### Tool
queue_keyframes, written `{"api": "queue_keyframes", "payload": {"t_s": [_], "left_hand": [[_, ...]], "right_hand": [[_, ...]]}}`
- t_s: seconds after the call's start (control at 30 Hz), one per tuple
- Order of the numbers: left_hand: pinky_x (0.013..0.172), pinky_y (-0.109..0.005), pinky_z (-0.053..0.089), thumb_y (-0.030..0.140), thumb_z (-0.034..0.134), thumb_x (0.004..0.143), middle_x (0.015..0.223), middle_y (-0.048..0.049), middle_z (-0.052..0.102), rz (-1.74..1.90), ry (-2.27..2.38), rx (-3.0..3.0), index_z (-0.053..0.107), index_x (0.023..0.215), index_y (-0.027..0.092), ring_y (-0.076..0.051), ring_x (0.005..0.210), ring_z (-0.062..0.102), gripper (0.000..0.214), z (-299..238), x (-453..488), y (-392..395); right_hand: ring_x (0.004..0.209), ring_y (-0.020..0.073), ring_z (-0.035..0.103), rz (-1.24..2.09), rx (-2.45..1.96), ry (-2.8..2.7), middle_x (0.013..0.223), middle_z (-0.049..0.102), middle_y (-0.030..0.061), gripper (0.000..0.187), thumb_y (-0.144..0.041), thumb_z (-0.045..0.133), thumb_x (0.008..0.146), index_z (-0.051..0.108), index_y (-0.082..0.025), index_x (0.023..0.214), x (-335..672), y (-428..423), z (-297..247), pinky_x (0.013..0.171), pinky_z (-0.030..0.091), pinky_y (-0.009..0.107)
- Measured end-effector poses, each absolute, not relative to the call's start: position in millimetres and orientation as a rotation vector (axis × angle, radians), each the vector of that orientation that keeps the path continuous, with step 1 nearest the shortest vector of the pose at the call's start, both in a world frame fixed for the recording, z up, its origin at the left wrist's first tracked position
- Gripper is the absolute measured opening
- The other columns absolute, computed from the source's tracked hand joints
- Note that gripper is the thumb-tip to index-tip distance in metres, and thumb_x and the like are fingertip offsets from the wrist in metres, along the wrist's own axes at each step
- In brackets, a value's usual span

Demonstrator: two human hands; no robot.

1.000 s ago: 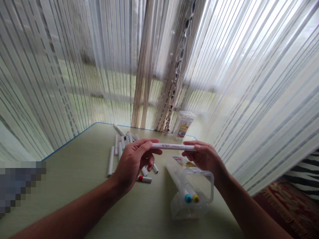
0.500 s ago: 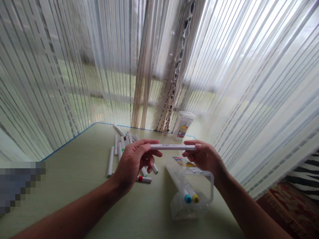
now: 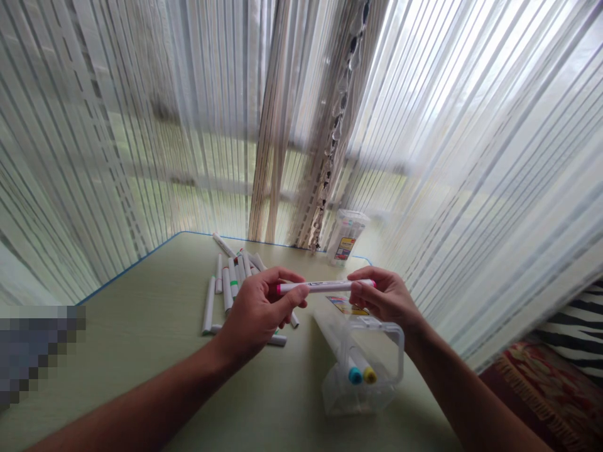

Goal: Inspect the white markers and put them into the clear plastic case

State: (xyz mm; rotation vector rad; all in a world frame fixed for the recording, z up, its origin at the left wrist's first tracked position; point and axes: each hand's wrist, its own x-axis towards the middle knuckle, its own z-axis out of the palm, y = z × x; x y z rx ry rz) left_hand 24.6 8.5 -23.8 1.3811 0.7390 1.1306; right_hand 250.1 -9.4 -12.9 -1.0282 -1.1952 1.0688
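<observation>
I hold a white marker with pink ends level above the table, one end in each hand. My left hand pinches its left pink end between thumb and fingers. My right hand pinches the right end. Just below the marker lies a clear plastic case on its side, with a blue-capped and a yellow-capped marker inside. Several white markers lie loose on the table behind my left hand.
The pale green table has a blue edge and sits in a corner of sheer striped curtains. A second clear marker box stands upright at the back. A red patterned cloth lies at the right.
The marker has dropped slightly and tilted, and its pink ends now show. My left fingers have closed more tightly round its left end.
</observation>
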Motion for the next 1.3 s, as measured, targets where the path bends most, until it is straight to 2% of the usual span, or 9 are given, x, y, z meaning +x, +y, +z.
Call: {"api": "queue_keyframes", "payload": {"t_s": [0.13,0.33,0.57,1.03,1.3], "left_hand": [[0.040,-0.016,0.039,0.035,0.074,0.078,0.063,-0.0028,0.069,1.101,0.753,1.414,0.065,0.091,0.011,-0.007,0.045,0.050,0.029,-23.4,25.6,6.5],[0.040,-0.017,0.039,0.034,0.069,0.084,0.069,-0.0033,0.070,1.122,0.764,1.421,0.065,0.094,0.013,-0.007,0.045,0.050,0.024,-23.3,25.9,8.0],[0.039,-0.018,0.039,0.033,0.063,0.088,0.075,-0.0051,0.070,1.165,0.733,1.348,0.066,0.097,0.011,-0.007,0.044,0.050,0.025,-22.9,25.9,9.0],[0.038,-0.020,0.041,0.034,0.054,0.092,0.077,-0.0101,0.072,1.193,0.609,1.091,0.063,0.109,0.006,-0.009,0.043,0.051,0.033,-22.8,26.5,11.3],[0.037,-0.019,0.041,0.035,0.063,0.089,0.076,-0.0074,0.072,1.191,0.634,1.198,0.066,0.106,0.008,-0.007,0.043,0.051,0.033,-26.5,26.6,12.6]], "right_hand": [[0.041,0.0097,0.054,1.087,-1.010,-1.185,0.044,0.061,-0.0022,0.030,-0.034,0.093,0.054,0.074,-0.016,0.069,250.0,-7.8,-13.5,0.041,0.042,0.021],[0.044,0.0081,0.053,1.136,-0.961,-1.173,0.053,0.068,0.0019,0.022,-0.035,0.085,0.069,0.077,-0.017,0.077,252.6,-7.7,-14.5,0.042,0.040,0.018],[0.052,0.0099,0.061,1.203,-0.868,-1.127,0.060,0.073,0.0054,0.019,-0.033,0.080,0.074,0.079,-0.017,0.083,254.9,-5.8,-17.6,0.047,0.043,0.017],[0.047,0.0102,0.057,1.234,-0.792,-1.095,0.066,0.075,0.0088,0.026,-0.035,0.073,0.079,0.079,-0.015,0.095,254.6,-4.6,-16.6,0.047,0.044,0.020],[0.045,0.0091,0.053,1.157,-0.853,-1.120,0.065,0.075,0.0067,0.025,-0.035,0.080,0.075,0.078,-0.018,0.093,253.7,-3.0,-17.4,0.044,0.040,0.021]]}}
